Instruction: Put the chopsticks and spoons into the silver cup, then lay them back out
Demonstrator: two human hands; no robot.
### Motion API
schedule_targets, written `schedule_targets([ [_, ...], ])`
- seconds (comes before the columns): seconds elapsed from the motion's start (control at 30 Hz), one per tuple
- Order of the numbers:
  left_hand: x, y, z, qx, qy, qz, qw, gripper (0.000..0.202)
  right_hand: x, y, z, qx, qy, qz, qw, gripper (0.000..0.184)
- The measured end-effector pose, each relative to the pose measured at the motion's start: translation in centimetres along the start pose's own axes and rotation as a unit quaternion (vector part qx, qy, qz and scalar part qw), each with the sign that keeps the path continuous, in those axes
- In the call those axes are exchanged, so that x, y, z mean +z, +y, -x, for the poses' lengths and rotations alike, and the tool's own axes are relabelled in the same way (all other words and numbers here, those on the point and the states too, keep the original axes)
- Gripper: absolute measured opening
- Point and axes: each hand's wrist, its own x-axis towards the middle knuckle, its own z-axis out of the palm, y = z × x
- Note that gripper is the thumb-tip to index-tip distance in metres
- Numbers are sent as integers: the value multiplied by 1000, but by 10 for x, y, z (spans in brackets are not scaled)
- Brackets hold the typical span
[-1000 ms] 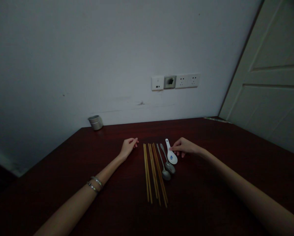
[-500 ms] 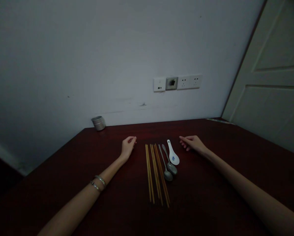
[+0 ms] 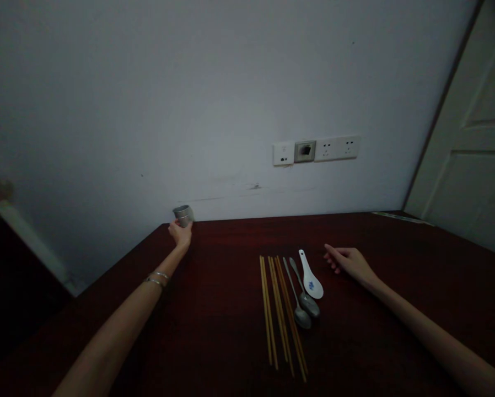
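Note:
Near the table's far left corner, my left hand (image 3: 181,234) has its fingers and thumb around the sides of a metal cup (image 3: 184,214), which stands upright by the wall. My right hand (image 3: 350,262) rests on the dark red table with its fingers loosely curled and apart, holding nothing. To its left lies a white porcelain spoon (image 3: 312,284) with a blue mark in its bowl. Two metal spoons (image 3: 302,317) lie beside that, overlapping. Several wooden chopsticks (image 3: 278,303) lie lengthwise further left, side by side.
The table (image 3: 226,275) runs up to a pale wall carrying a row of sockets (image 3: 336,149). A flat strip (image 3: 400,218) lies along the far right edge, by a white panelled door (image 3: 474,165). The table's left edge drops off beyond my left arm.
My left hand has moved from beside the chopsticks to the far left and taken hold of the metal cup. My right hand stays by the porcelain spoon. The view has shifted left.

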Motion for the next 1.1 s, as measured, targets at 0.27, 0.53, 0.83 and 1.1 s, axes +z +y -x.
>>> schedule_targets([
  [0.27,10,-23,-72,-30,-37,-151,987,67,1,-1,-1,9,3,24,1000,52],
  [0.53,37,-34,-89,-68,-60,-159,983,77,1,0,-4,20,5,35,999,53],
  [0.83,61,-43,-111,-84,-41,-172,981,80,2,-4,-2,27,13,41,999,53],
  [1.1,70,-44,-110,-86,-38,-139,986,69,2,-4,-3,36,12,54,998,54],
])
